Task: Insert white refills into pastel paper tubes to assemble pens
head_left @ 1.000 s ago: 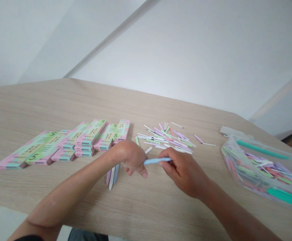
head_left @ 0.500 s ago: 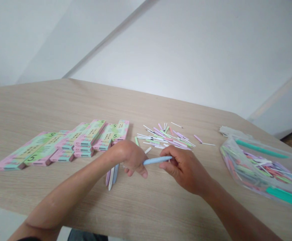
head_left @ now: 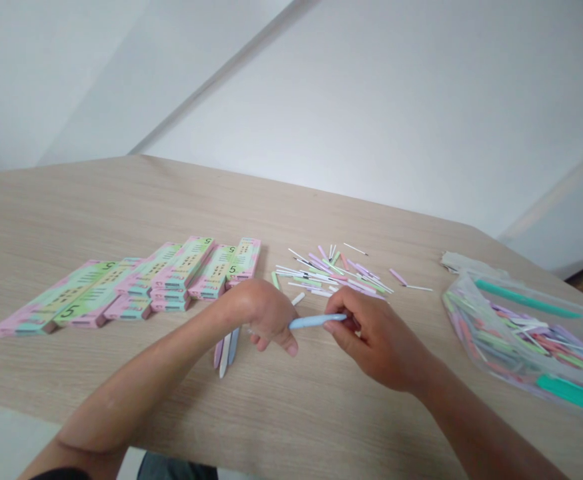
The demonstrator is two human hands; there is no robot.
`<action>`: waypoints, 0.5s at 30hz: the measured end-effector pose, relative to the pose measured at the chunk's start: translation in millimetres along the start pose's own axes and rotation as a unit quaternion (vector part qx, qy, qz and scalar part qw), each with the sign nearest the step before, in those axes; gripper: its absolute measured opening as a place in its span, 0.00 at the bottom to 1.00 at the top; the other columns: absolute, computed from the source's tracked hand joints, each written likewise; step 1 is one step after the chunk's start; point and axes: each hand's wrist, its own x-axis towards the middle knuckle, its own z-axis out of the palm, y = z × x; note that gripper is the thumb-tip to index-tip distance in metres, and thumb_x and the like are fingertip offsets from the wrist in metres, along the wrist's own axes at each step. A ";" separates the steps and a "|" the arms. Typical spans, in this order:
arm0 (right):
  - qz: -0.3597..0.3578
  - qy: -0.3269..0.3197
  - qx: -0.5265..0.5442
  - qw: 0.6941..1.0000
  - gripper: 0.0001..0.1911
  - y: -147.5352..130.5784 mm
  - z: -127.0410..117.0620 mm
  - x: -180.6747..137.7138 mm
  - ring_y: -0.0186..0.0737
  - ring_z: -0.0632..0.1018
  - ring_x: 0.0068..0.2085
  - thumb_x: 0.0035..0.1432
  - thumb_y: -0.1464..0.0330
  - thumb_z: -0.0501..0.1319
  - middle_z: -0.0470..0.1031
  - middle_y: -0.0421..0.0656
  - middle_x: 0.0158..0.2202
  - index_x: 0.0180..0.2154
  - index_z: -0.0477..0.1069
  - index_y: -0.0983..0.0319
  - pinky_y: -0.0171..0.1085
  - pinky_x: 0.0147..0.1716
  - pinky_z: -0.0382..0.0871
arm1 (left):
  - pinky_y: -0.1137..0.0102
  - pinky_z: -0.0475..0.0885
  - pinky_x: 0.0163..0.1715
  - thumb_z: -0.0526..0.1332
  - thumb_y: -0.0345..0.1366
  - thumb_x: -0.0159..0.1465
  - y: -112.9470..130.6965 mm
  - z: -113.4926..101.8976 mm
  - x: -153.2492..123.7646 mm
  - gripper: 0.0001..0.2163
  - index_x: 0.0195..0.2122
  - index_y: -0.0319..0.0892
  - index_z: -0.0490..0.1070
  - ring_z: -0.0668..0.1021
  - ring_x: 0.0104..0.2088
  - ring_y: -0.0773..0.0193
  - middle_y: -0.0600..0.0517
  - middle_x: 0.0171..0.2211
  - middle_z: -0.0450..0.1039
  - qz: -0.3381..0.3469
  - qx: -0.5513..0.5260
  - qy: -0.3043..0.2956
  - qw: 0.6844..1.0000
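Note:
A slim light-blue pen (head_left: 316, 321) lies level between my two hands above the table. My left hand (head_left: 267, 313) is bent at the wrist and closed round the pen's left end; its fingers are partly hidden under the palm. With thumb and fingertips, my right hand (head_left: 366, 333) pinches the right end. Under my left wrist, a purple pen (head_left: 218, 353), a white pen (head_left: 225, 357) and a blue pen (head_left: 233, 347) lie side by side, their upper parts covered. Beyond the hands is a loose heap of thin white sticks and short coloured tubes (head_left: 331, 270).
Several flat pink-and-green boxes (head_left: 181, 263) lie in rows and small stacks at the left. On the right stands a clear plastic container (head_left: 464, 333) with turquoise strips, full of coloured pieces. A pale crumpled piece (head_left: 471, 262) lies behind it. A white wall backs the wooden table (head_left: 311, 427).
The view has shifted slightly. My right thumb and fingers sit a little differently on the blue pen's right end. Both hands still hold it in nearly the same place.

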 end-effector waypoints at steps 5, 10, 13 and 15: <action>-0.006 -0.020 0.000 1.000 0.11 -0.6 -0.5 0.5 0.32 0.66 0.27 0.56 0.63 0.58 0.69 0.38 0.28 0.40 0.65 0.61 0.32 0.26 0.55 | 0.70 0.66 0.24 0.56 0.41 0.63 0.9 0.4 -1.2 0.15 0.37 0.33 0.76 0.78 0.29 0.57 0.40 0.32 0.78 0.014 -0.006 0.013 1.000; -0.003 -0.014 -0.039 0.999 0.10 -0.1 0.3 -0.5 0.33 0.66 0.27 0.60 0.62 0.54 0.68 0.39 0.26 0.31 0.65 0.62 0.33 0.26 0.54 | 0.70 0.67 0.24 0.56 0.42 0.63 2.5 1.0 -2.3 0.16 0.38 0.34 0.76 0.78 0.29 0.56 0.40 0.32 0.78 0.012 -0.002 0.005 1.000; -0.002 -0.029 -0.010 1.000 0.13 -1.3 -2.7 -2.0 0.34 0.67 0.29 0.57 0.61 0.58 0.70 0.41 0.32 0.42 0.64 0.61 0.33 0.27 0.56 | 0.69 0.67 0.26 0.55 0.42 0.63 3.3 0.8 -2.3 0.17 0.44 0.34 0.73 0.78 0.30 0.56 0.40 0.33 0.78 0.017 -0.005 0.006 1.000; -0.017 -0.048 -0.003 0.999 0.15 -3.6 -5.3 -2.8 0.34 0.68 0.32 0.56 0.66 0.58 0.70 0.42 0.37 0.46 0.60 0.61 0.33 0.30 0.58 | 0.69 0.67 0.26 0.55 0.42 0.63 3.9 0.6 -1.7 0.17 0.41 0.32 0.75 0.78 0.31 0.56 0.39 0.33 0.78 0.012 0.003 0.002 1.000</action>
